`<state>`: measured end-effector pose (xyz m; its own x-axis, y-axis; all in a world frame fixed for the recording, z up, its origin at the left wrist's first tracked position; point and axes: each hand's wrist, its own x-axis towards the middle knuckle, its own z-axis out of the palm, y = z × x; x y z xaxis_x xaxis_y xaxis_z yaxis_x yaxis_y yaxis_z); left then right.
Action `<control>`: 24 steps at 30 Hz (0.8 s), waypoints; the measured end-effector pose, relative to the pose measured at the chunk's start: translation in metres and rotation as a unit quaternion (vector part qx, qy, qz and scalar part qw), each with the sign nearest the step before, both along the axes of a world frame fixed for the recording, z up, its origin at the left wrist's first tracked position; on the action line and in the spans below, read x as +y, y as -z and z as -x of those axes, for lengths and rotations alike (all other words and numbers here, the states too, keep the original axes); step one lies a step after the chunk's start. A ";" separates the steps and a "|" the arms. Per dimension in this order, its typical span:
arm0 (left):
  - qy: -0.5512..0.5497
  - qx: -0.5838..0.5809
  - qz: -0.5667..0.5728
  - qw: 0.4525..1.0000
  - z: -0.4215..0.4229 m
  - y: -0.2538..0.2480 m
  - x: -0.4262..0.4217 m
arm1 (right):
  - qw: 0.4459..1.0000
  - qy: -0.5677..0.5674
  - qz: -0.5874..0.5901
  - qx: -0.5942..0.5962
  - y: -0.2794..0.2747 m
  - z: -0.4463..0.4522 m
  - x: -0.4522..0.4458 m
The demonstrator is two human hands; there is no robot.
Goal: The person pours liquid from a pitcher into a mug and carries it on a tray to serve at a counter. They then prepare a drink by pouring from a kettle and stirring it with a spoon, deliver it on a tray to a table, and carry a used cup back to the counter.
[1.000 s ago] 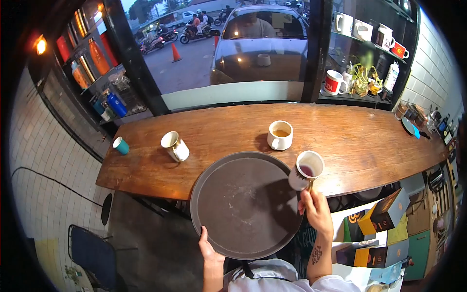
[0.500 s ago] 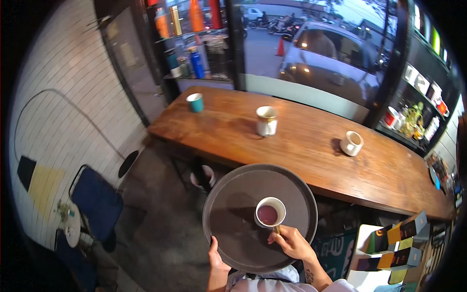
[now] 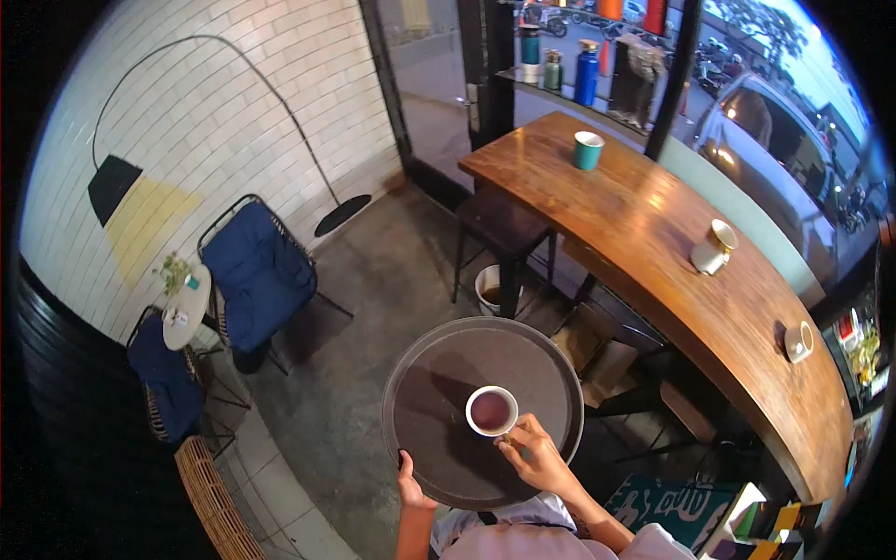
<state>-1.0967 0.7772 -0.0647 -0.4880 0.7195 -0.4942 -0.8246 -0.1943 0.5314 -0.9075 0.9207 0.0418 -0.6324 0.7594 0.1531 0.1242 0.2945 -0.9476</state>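
Observation:
A round dark tray is held level in front of my body. My left hand grips its lower left rim, the thumb on top and the other fingers hidden beneath. Over the middle of the tray is a white mug with reddish-purple liquid inside. My right hand is closed round the mug's handle at its lower right. Whether the mug's base touches the tray cannot be made out.
A curved wooden counter on the right bears a teal cup, a white mug and another white cup. Stools stand beneath it. Blue chairs and a small round table are at the left.
The view has swung left towards the chairs and wall. My right hand has brought the mug from beside the counter's edge over the tray's middle. My left hand still holds the rim.

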 end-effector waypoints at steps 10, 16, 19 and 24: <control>-0.060 -0.015 0.094 0.994 0.087 0.038 0.069 | 0.995 -0.052 0.088 0.000 0.089 0.129 0.081; -0.080 -0.026 0.155 0.984 0.168 0.089 0.145 | 0.987 -0.057 0.138 -0.063 0.143 0.188 0.170; -0.090 -0.030 0.186 0.978 0.209 0.144 0.163 | 0.985 -0.051 0.120 -0.111 0.164 0.213 0.232; -0.121 -0.051 0.236 0.963 0.257 0.216 0.156 | 0.968 0.023 0.143 -0.203 0.251 0.236 0.311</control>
<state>-1.3540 0.9334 -0.2806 -0.5445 0.2740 -0.7927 -0.8382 -0.1450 0.5257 -1.1433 1.2320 -0.2097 -0.5603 0.7631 -0.3221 0.5101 0.0115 -0.8600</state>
